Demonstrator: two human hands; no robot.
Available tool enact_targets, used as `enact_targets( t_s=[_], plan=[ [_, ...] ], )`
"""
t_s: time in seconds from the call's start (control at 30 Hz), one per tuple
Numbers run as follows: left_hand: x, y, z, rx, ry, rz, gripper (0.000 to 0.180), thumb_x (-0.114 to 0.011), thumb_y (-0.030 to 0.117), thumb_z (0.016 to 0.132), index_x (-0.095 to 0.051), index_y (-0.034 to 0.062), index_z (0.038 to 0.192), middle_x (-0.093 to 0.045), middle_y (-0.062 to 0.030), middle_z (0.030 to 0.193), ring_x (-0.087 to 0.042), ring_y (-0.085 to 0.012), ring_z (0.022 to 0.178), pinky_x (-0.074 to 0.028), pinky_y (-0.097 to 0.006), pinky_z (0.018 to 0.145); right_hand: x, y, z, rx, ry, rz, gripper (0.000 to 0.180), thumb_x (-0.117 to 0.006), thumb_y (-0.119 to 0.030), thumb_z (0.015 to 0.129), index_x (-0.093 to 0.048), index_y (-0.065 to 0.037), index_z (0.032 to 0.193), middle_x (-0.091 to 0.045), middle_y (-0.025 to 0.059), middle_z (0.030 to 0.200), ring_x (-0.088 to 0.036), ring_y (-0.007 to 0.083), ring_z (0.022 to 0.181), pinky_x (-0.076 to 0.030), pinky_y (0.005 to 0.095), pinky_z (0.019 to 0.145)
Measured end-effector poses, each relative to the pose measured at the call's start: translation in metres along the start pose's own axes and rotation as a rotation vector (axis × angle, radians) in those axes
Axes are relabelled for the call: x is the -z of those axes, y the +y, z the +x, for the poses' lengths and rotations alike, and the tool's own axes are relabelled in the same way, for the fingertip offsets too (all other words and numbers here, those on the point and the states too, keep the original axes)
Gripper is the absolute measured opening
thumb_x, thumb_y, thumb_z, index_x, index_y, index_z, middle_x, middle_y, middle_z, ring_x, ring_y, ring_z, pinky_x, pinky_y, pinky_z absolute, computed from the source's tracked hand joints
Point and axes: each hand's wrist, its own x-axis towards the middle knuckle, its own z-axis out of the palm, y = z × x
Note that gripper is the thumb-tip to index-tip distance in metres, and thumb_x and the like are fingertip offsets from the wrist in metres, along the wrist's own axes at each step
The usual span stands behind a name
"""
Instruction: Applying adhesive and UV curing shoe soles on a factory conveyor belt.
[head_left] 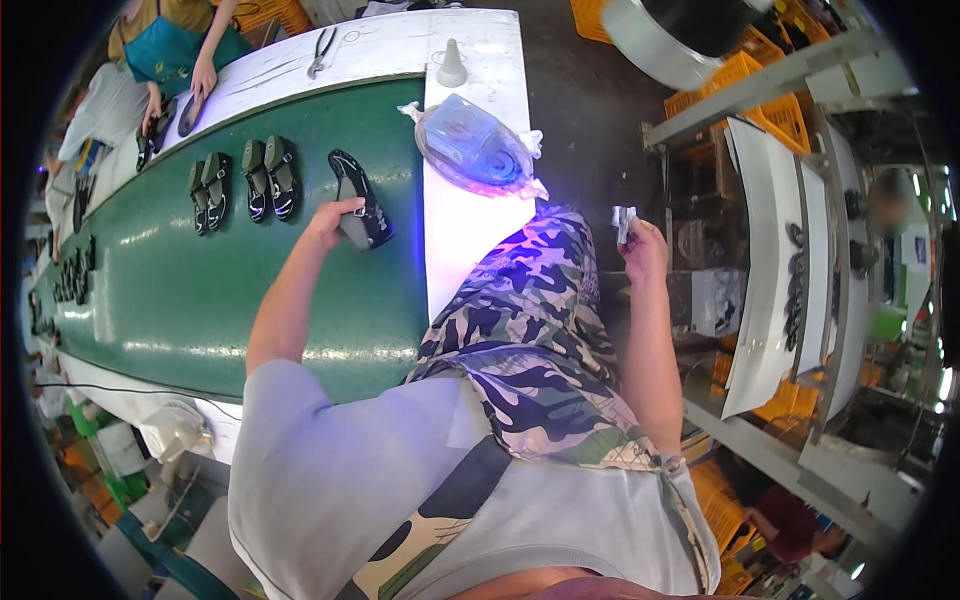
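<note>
One black sandal (358, 197) on green belt (180, 300), long axis running away, pinched at near end by left hand (332, 219); right hand (642, 250) well apart, pinching small silver piece (623, 222).

pairs of black sandals (242, 182) on green conveyor belt (180, 290), pliers (321, 51), white cone (451, 65), plastic bag (477, 145), orange crates (760, 95)
</note>
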Motion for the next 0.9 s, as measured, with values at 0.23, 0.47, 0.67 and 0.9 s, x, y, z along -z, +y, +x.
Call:
enact_targets(
  t_s=[0.23,0.47,0.67,0.9],
  plan=[
    [-0.164,0.033,-0.071,-0.492,-0.556,-0.626,0.056,-0.079,0.018,0.078,-0.058,0.0042,0.128,-0.065,-0.0095,0.124,-0.059,-0.0283,0.118,-0.042,-0.046,0.11,-0.017,-0.009,-0.002,0.137,-0.1,-0.093,0.017,-0.076,-0.006,0.08,-0.061,-0.008,0.088,-0.062,-0.0004,0.077,-0.059,0.0117,0.066,-0.043,0.0267,0.054],
    [-0.255,0.095,-0.144,-1.758,-0.365,0.38,0.058,-0.089,0.01,0.068,-0.059,-0.0019,0.115,-0.065,-0.0176,0.119,-0.063,-0.0297,0.114,-0.048,-0.04,0.103,-0.102,-0.066,-0.06,0.503,-0.33,-0.349,0.023,-0.081,-0.005,0.076,-0.062,-0.005,0.089,-0.06,-0.0005,0.085,-0.056,0.0088,0.078,-0.047,0.025,0.071],
    [-0.278,0.116,-0.183,-1.953,-0.35,0.772,0.037,-0.072,-0.004,0.077,-0.058,-0.0022,0.112,-0.068,-0.0207,0.114,-0.069,-0.0356,0.104,-0.056,-0.041,0.093,-0.105,-0.079,-0.082,0.504,-0.382,-0.249,0.021,-0.08,-0.004,0.078,-0.062,-0.004,0.089,-0.06,-0.0008,0.083,-0.056,0.0069,0.075,-0.047,0.0226,0.068],
    [-0.288,0.122,-0.193,-1.987,-0.364,0.868,0.031,-0.07,-0.001,0.08,-0.06,-0.0012,0.109,-0.069,-0.0204,0.113,-0.069,-0.0363,0.104,-0.057,-0.042,0.09,-0.1,-0.071,-0.082,0.49,-0.401,-0.161,0.02,-0.078,-0.002,0.079,-0.061,-0.005,0.089,-0.061,-0.0003,0.082,-0.057,0.0077,0.074,-0.047,0.0236,0.067]
  ],
)
